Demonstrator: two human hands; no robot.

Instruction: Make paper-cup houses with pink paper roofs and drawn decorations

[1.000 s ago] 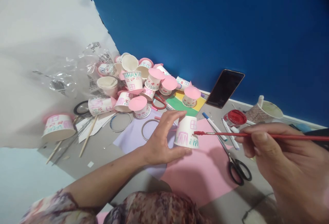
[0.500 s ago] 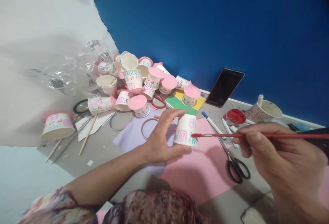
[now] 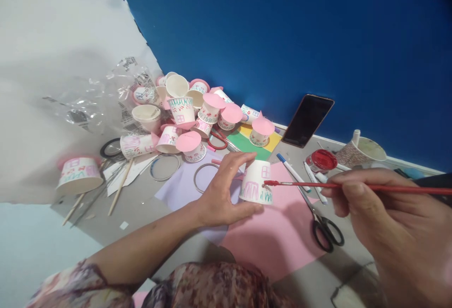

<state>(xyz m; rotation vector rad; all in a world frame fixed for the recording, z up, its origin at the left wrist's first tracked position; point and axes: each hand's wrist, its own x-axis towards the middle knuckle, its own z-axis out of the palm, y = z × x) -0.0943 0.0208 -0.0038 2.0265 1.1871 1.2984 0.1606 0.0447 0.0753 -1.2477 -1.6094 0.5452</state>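
Note:
My left hand (image 3: 226, 190) grips an upside-down white paper cup (image 3: 257, 176) by its base and rim. A pink window, a pink door and green grass strokes are drawn on its side. In my right hand (image 3: 384, 218) is a thin red paintbrush (image 3: 307, 184), held nearly level. Its red-coated tip is at the cup's side, just right of the door; I cannot tell whether it touches. Beneath the cup lies a pink paper sheet (image 3: 268, 247), partly overlapping a lilac sheet (image 3: 176, 188).
Decorated cups with pink paper roofs (image 3: 190, 141) are heaped at the back left, beside clear plastic bags (image 3: 106, 93). Black-handled scissors (image 3: 326, 232), markers (image 3: 291, 171), a red paint jar (image 3: 322, 159) and a patterned cup (image 3: 360, 151) lie to the right. A phone (image 3: 308, 120) leans against the blue wall.
The brush tip has shifted slightly upward along the cup's side. My left hand keeps its hold, with the cup tilted very slightly differently.

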